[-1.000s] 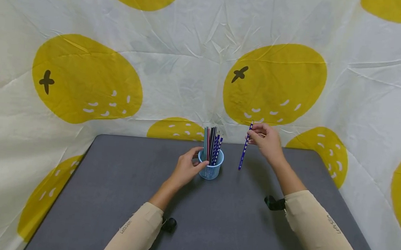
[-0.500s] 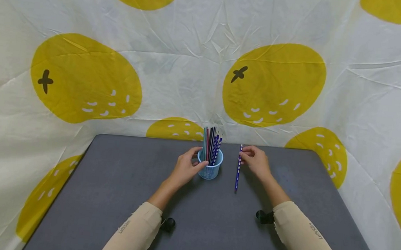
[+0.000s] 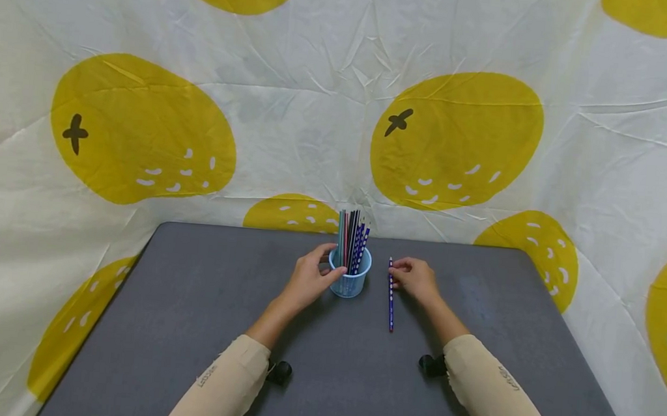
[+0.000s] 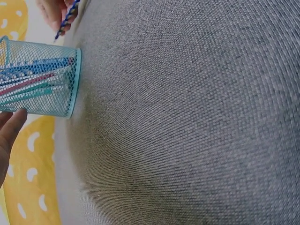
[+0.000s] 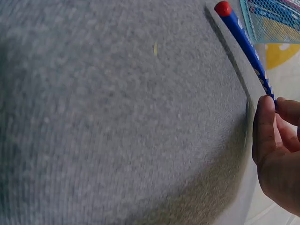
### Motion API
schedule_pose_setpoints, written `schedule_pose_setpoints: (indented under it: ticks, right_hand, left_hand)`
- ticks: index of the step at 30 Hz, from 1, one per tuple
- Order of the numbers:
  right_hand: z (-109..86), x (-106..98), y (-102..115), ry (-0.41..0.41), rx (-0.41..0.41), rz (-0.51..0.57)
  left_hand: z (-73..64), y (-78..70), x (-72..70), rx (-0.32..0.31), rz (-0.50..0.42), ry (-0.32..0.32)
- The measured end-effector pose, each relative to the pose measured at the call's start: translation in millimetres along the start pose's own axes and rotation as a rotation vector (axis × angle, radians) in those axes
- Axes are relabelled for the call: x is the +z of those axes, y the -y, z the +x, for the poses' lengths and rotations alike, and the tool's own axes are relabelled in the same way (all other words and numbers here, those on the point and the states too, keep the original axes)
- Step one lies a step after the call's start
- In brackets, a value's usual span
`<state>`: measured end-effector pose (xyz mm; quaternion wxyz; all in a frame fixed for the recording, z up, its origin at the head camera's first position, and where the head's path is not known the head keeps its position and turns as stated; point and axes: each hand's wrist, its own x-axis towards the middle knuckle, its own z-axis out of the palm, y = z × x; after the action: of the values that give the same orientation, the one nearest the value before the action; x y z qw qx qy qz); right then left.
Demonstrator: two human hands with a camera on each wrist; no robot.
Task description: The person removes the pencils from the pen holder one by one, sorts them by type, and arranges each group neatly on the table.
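A light blue mesh pencil cup (image 3: 348, 289) stands upright at the back middle of the table, holding several pencils (image 3: 347, 238) in teal, pink, black and dotted blue. My left hand (image 3: 309, 278) holds its left side, thumb at the front and fingers behind; the left wrist view shows a fingertip against the mesh wall (image 4: 65, 89). To the right of the cup, my right hand (image 3: 416, 278) pinches a blue pencil (image 3: 391, 307) with white dots near its pointed end. The red end (image 5: 223, 8) points down toward me, and a shadow lies beside the pencil on the table.
Dark grey fabric covers the table (image 3: 196, 315). Directly behind its back edge hangs a white cloth (image 3: 304, 127) printed with yellow fruit. A tiny yellow sliver (image 5: 155, 49) lies on the table in the right wrist view.
My right hand has come down and left, nearer the cup, carrying the blue pencil from raised height to low over the table. The left hand and cup have stayed put.
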<state>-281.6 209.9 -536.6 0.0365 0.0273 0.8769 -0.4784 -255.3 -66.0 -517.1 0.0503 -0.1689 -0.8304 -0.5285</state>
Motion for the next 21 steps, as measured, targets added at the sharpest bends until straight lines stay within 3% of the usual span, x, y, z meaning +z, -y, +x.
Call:
schedule_pose_setpoints:
  ticks: [17,21]
  right_hand:
    - [-0.7,16,6,-0.036,-0.049,-0.155]
    - [-1.4,19,6,-0.044,-0.093,-0.205]
  left_hand:
    - [1.3,-1.0,-0.5,-0.011,0.003,0.001]
    - [-0.1,-0.5,-1.2,-0.013,-0.007,0.003]
